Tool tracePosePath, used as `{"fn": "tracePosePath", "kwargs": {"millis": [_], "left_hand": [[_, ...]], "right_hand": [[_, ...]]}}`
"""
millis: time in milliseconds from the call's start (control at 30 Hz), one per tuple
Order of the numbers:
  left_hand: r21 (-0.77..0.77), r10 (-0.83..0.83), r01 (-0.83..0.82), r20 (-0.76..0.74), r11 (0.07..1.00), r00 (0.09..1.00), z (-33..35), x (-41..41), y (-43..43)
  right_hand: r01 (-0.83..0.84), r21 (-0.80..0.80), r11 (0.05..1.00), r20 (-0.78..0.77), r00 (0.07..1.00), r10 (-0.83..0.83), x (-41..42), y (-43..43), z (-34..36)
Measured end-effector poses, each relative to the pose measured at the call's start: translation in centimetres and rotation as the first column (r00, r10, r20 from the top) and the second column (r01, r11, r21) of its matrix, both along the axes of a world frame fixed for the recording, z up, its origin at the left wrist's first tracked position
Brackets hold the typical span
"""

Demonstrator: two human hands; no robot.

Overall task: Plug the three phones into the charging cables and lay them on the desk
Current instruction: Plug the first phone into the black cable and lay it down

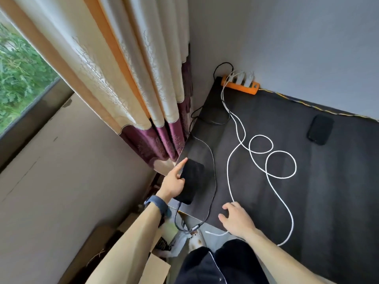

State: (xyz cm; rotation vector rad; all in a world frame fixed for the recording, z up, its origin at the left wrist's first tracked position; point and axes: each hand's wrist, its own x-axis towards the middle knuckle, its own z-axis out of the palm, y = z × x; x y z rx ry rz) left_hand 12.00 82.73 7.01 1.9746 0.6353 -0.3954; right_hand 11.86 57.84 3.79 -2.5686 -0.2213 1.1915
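The left hand is gripping a black phone at the near left corner of the desk, with a thin dark cable plugged into its bottom end. I think this phone is being laid down. The right hand is resting open on a white cable. Next it probably needs that cable's loose end and the other black phone lying far back.

Two black phones in sight: one at desk's near-left corner, one far right. Two white cables looping across the dark desk, one thin black cable. One orange power strip carrying three white chargers. Two bare hands, left and right. One wristband.
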Motion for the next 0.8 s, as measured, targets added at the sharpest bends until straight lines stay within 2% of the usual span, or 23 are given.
{"fn": "tracePosePath", "kwargs": {"millis": [167, 367, 800], "left_hand": [[0.042, 0.014, -0.009, -0.112, 0.999, 0.994, -3.8, 0.8, -0.3], [0.138, 0.025, -0.002, -0.168, 0.99, 0.986, -5.3, 1.5, 0.3], [0.424, -0.167, 0.239, -0.2, 0.874, 0.965, -6.3, -0.8, -0.5]], "right_hand": [[0.011, 0.011, 1.0, 0.014, 1.0, -0.011, 0.1, 0.0, -1.1], [0.108, 0.118, 0.987, -0.074, 0.992, -0.1, -0.1, 2.9, -2.0], [0.084, 0.21, 0.974, -0.19, 0.981, -0.044, 0.3, 8.0, -2.0]]}}
